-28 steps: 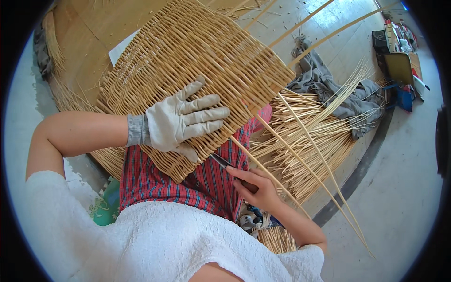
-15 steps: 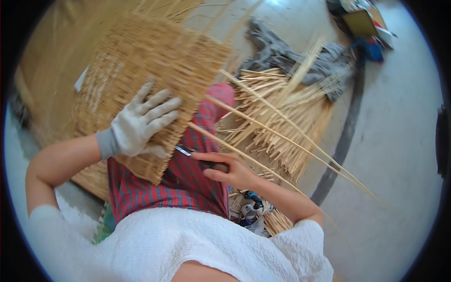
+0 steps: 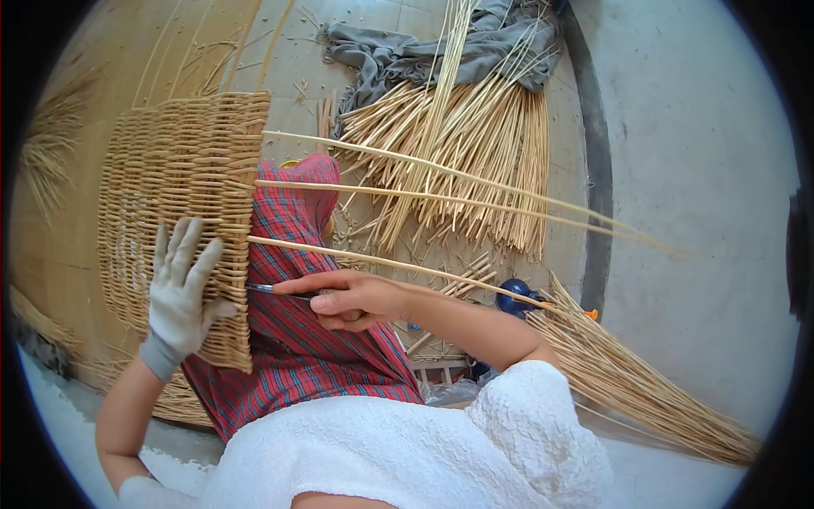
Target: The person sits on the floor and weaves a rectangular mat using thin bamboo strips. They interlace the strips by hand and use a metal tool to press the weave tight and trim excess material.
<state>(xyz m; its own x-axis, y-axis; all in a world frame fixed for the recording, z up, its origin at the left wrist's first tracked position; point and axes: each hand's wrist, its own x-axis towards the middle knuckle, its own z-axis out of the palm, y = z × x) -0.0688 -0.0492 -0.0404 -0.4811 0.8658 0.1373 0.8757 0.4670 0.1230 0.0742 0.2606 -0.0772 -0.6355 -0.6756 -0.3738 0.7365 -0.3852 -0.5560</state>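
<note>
A woven wicker panel (image 3: 182, 170) leans over my lap, with several long canes running out past its edges. My left hand (image 3: 182, 284), in a pale work glove, lies on the lower part of its weave, fingers stretched out and apart. Bare and closed, my right hand (image 3: 356, 299) grips a knife (image 3: 261, 288), index finger laid along it. The narrow metal tip meets the panel's right edge, just below the lowest protruding cane (image 3: 373, 256). Most of the handle is hidden in my palm.
A large fan of cut canes (image 3: 475, 161) lies on the floor ahead, beside a grey cloth (image 3: 373, 55). Another bundle of canes (image 3: 636, 373) lies at right, near a blue round object (image 3: 513, 297). Red plaid cloth (image 3: 314, 356) covers my lap.
The panel has turned more upright and shifted left in view. My left hand has slid left and down with it. My right hand has moved left, bringing the knife to the panel's edge.
</note>
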